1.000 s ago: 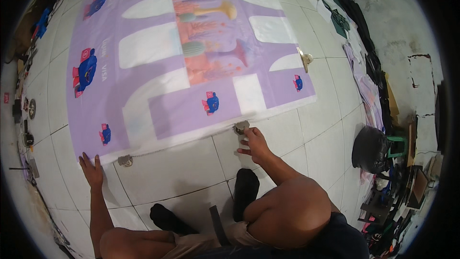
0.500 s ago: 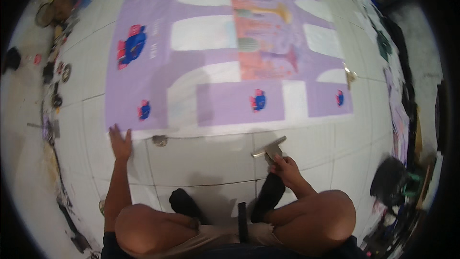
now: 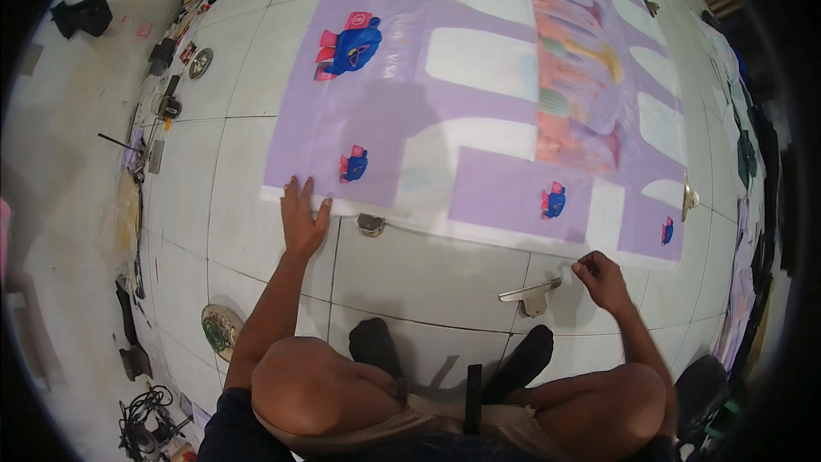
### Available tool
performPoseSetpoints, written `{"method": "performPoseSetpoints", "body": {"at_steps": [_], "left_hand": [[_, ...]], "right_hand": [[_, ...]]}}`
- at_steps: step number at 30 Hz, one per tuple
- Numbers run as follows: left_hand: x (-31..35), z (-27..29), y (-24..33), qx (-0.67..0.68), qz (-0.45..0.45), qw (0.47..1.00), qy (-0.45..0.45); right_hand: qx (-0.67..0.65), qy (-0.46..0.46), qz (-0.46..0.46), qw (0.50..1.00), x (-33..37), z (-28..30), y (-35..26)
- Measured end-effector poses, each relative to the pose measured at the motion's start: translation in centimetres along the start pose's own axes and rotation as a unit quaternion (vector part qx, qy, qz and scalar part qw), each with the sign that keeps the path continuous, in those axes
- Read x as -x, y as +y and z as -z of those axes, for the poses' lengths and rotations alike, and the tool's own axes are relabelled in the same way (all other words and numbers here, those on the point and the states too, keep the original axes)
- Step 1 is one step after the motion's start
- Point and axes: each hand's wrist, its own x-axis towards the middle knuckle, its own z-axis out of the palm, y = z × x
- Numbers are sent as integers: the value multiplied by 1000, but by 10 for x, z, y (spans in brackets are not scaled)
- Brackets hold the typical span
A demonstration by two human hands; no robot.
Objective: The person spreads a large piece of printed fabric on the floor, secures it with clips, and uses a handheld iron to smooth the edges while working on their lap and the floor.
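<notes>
A large printed sheet (image 3: 496,184), lilac with blue-and-pink figures and white shapes, lies spread on the tiled floor before me. My left hand (image 3: 304,221) rests on its near left corner, palm down with fingers spread. At the near edge, toward the right, my right hand (image 3: 602,282) has its fingers curled in a pinch; whether the sheet's edge is between them is hidden. Just left of that hand, a wide metal bulldog clip (image 3: 534,298) lies on the tiles. A smaller clip (image 3: 370,225) sits at the near edge beside my left hand.
More clips show along the sheet's right side, one a brassy clip (image 3: 689,198). Tools and loose items line the left wall, with a round tin (image 3: 222,330) by my left forearm and tangled black cable (image 3: 147,419) lower down. Fabric (image 3: 742,265) is heaped along the right.
My right hand has let go of the wide bulldog clip, now on the floor, and moved up and right to the sheet's edge. The view has shifted; my left hand stays at the corner.
</notes>
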Motion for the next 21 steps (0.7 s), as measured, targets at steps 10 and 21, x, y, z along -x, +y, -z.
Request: {"method": "performPoseSetpoints", "body": {"at_steps": [10, 21], "left_hand": [[5, -9, -4, -6, 42, 998, 36], [6, -7, -14, -20, 36, 997, 57]], "right_hand": [[-42, -287, 84, 953, -61, -142, -181], [-555, -26, -253, 792, -51, -279, -312]]}}
